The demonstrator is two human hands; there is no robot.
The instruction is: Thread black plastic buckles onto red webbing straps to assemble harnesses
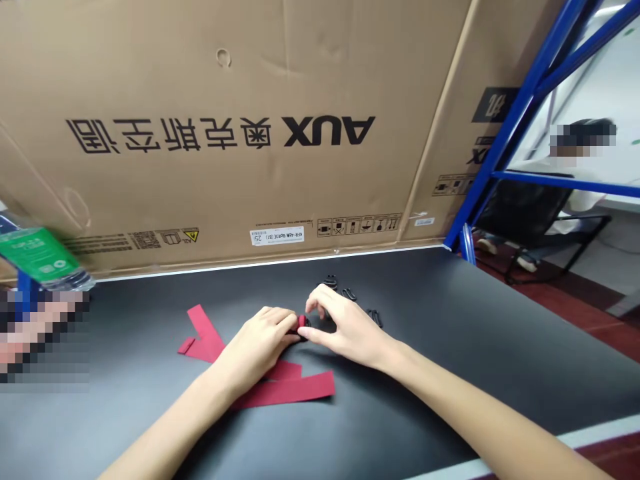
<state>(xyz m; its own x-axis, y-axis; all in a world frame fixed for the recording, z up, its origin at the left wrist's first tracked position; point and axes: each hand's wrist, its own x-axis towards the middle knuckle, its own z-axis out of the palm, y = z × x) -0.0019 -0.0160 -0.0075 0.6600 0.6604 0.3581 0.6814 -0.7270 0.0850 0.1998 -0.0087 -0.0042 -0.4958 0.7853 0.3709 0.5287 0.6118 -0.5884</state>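
Note:
My left hand is closed around a small black buckle with a red fabric strip through or against it; the fingers hide most of both. My right hand curves in from the other side, thumb tip at the buckle and fingers apart from the thumb. Beneath and beside my left hand lie flat red strips, one with a folded end. Beyond and right of my right hand are several loose black buckles, partly hidden by its fingers.
A large cardboard box walls off the back of the black table. A bottle with a green label stands at the left edge. Blue metal posts rise at right; a seated person is beyond them.

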